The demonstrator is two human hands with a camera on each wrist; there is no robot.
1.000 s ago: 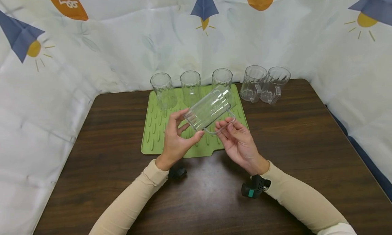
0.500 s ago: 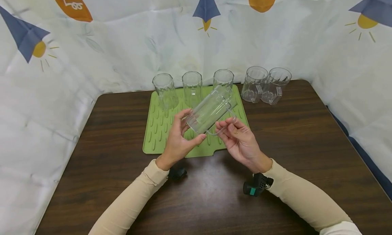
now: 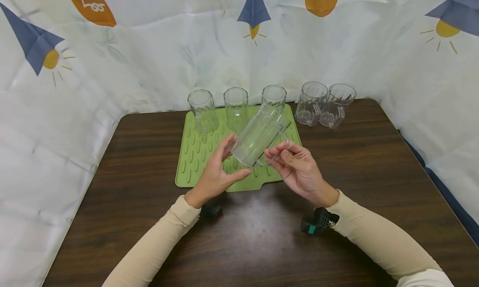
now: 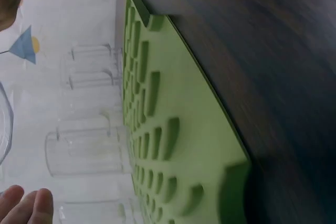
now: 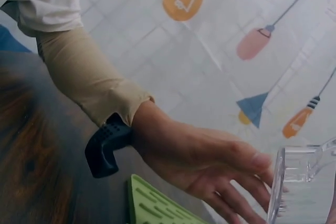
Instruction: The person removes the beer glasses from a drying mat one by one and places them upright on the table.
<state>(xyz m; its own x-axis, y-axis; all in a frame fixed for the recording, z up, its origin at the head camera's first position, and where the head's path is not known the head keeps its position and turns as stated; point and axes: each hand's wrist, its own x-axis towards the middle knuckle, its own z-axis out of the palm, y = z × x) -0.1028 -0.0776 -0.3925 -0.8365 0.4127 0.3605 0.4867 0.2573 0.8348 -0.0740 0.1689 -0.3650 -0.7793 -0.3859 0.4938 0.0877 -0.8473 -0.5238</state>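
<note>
A clear glass mug is held tilted above the green mat, one end towards the left hand. My right hand pinches its handle between thumb and fingers. Around the mug's near end my left hand is spread, thumb apart from the glass and fingers just beside it. In the left wrist view, the left fingertips and the mug's edge show with a gap between them. The right wrist view shows the left hand with its thumb near the mug's round edge.
The green ridged mat lies on the dark wooden table. Along its back stand three glass mugs, including the left one. Two more mugs, one at the far right, stand beside the mat. A patterned curtain hangs behind.
The mug has tipped a little steeper and shifted slightly right with my right hand. My left hand has loosened, its thumb coming away from the mug's near end.
</note>
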